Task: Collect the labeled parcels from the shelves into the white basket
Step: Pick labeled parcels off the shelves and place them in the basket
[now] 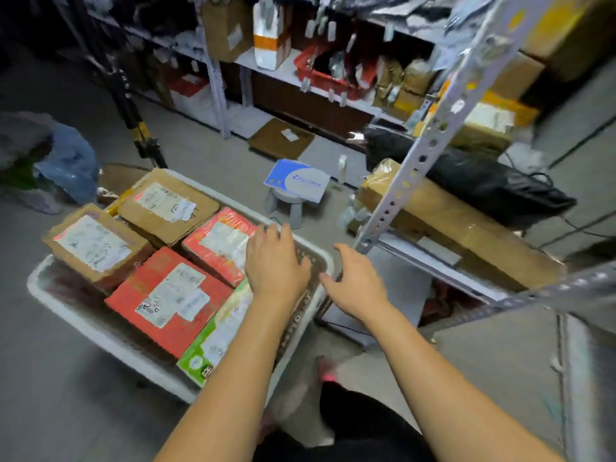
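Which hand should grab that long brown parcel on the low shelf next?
Right. The right hand is open, past the basket rim toward the parcel; the left hand hovers over the basket.

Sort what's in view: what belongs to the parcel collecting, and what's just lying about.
Job: white basket, two brown parcels, two red parcels, green-white parcel inside it, long carton on the shelf.
Lying about: grey stool, blue-white packet on it, blue plastic bag.
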